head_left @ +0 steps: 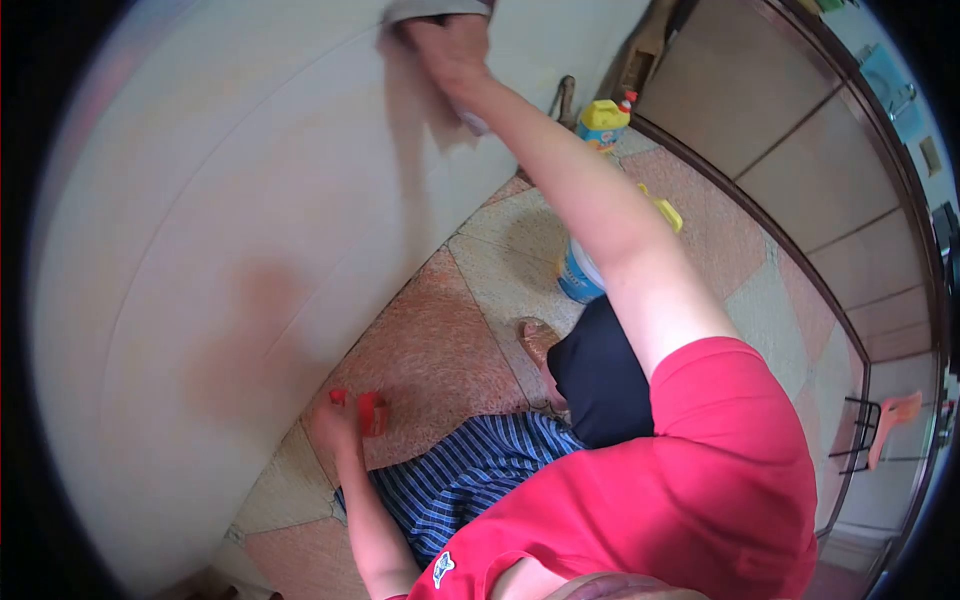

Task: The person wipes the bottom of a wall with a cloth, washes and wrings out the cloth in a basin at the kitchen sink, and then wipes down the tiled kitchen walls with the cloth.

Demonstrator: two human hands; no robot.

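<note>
High on the pale wall (230,200), my right hand (450,50) presses a greyish-white cloth (435,9), its fingers partly covered by the cloth. Low by the wall's foot is my left hand (335,425), closed round a red plastic object (372,413). Parts of that object show on both sides of the fingers, but its full shape is hidden by the hand. A shadow of my arm falls on the wall below the cloth.
A yellow-and-blue jug with a red cap (603,122) stands near the wall's far end. Another blue-labelled container (578,275) is half behind my right arm. Red and cream tiles (430,330) cover the floor. Brown-framed panels (740,100) and an orange-topped rack (890,425) are at right.
</note>
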